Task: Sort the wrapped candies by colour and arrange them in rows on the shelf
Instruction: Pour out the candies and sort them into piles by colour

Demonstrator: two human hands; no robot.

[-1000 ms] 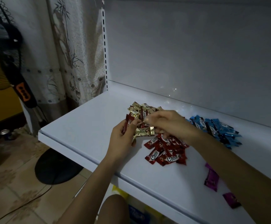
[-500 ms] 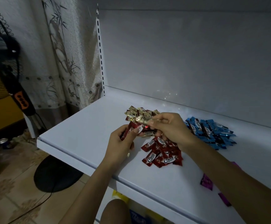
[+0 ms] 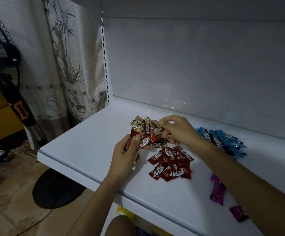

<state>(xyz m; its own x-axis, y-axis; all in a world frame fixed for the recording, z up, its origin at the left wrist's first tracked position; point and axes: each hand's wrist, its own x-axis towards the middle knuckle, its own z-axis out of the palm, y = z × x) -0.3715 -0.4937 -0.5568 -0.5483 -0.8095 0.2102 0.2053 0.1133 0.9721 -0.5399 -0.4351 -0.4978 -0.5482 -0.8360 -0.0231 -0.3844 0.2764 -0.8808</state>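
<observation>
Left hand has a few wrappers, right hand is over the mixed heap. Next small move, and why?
Probably lay the red candies that the left hand holds onto the red pile beside it: that pile is all red, while the gold-and-red heap under the right hand needs more picking, and emptying the left hand frees it.

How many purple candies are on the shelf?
3 purple candies, front right of the shelf: one against the right forearm, one just below, one nearest the edge. The forearm may hide more.
</observation>
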